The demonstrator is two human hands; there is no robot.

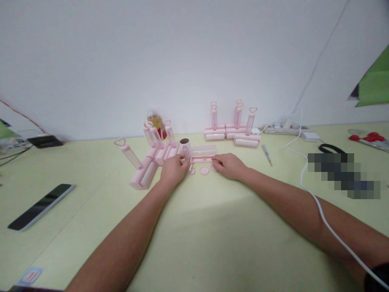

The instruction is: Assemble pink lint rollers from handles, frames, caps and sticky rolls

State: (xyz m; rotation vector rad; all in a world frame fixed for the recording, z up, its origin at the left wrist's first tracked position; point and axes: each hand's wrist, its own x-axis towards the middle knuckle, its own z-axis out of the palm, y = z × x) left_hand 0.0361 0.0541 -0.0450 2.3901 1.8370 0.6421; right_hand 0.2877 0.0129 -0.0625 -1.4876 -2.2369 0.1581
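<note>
In the head view, the left hand (174,170) has its grip closed on a pink tube (186,153), a roll (184,144) standing at the tube's twelve o'clock. At the right hand's (230,166) nine o'clock lies a pink tray (199,159), near its fingertips; whether that grip is pinched together, one cannot tell. A pink disc (204,171) lies on the tabletop (212,231).

Disc (204,170) before case (199,159), on table (194,243)

The bare left forearm (126,235) and right forearm (285,196) angle inward; the left hand (174,168) curls, thumb forward, just apart from the right hand (230,165), its fingers bent.
</note>
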